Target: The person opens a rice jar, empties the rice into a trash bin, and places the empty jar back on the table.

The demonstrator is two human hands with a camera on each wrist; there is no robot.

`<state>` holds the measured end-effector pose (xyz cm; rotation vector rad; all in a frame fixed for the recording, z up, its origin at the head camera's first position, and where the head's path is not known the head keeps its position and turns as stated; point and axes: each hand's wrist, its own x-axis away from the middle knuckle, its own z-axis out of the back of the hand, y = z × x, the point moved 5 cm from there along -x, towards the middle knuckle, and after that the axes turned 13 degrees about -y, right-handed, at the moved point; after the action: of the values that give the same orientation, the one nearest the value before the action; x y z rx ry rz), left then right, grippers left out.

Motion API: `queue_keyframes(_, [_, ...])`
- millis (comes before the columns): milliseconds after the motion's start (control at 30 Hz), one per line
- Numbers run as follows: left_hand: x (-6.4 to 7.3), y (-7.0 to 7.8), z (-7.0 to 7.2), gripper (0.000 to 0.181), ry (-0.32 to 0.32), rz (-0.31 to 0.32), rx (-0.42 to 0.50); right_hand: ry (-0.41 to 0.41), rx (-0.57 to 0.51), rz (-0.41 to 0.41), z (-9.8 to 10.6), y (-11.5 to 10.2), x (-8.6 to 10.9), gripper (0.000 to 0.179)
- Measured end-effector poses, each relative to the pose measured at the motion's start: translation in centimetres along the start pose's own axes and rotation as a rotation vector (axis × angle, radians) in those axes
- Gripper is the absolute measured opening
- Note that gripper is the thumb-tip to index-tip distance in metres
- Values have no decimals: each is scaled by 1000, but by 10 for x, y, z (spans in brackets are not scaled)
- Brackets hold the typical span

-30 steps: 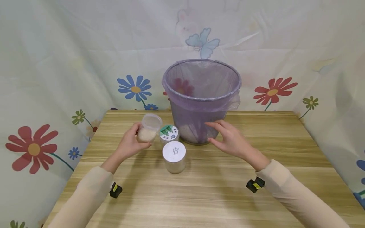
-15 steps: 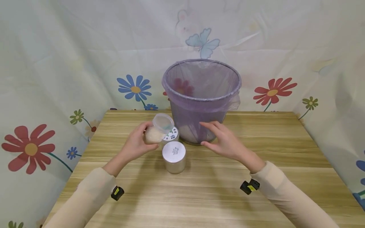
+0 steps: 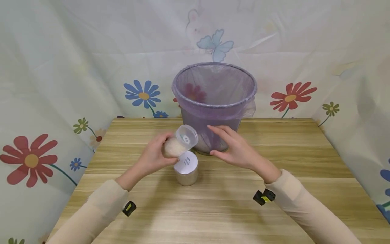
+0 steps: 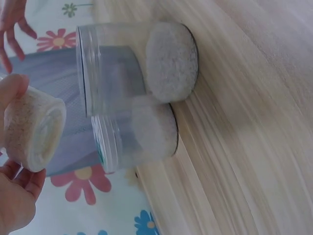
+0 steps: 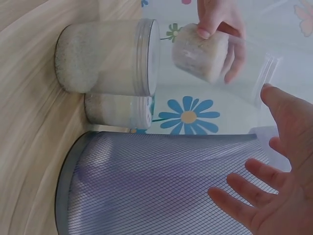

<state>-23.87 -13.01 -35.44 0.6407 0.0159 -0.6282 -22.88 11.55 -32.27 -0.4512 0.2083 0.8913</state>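
Note:
My left hand (image 3: 153, 154) grips a clear plastic jar (image 3: 175, 146) around its lower part, where white rice-like grains sit. The jar is raised and tilted, its wide rim pointing right and its base showing in the left wrist view. My right hand (image 3: 237, 149) holds nothing, thumb and fingers spread apart; in the right wrist view its thumb (image 5: 279, 100) overlaps the jar's rim. Below the held jar stands a white-lidded jar (image 3: 186, 176) with grains in its bottom. Behind that is a jar with a green-printed lid (image 5: 117, 108), mostly hidden in the head view.
A mesh waste bin (image 3: 207, 117) lined with a purple bag stands at the back of the wooden table (image 3: 198, 217), just behind the jars and my right hand. A flower-printed curtain (image 3: 106, 67) surrounds the table at the back and sides.
My left hand has carried the jar rightward, over the green-lidded jar, and tilted it further right. My right hand has drifted slightly left, toward it. The standing jars and bin stay put.

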Motion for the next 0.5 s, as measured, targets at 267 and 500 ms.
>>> queue_keyframes(267, [-5, 10, -8, 72, -15, -66, -13, -55, -19, 32, 2, -9, -4, 74])
queue_keyframes(500, [-11, 15, -11, 73, -21, -101, -52, -50, -18, 57, 3, -14, -5, 75])
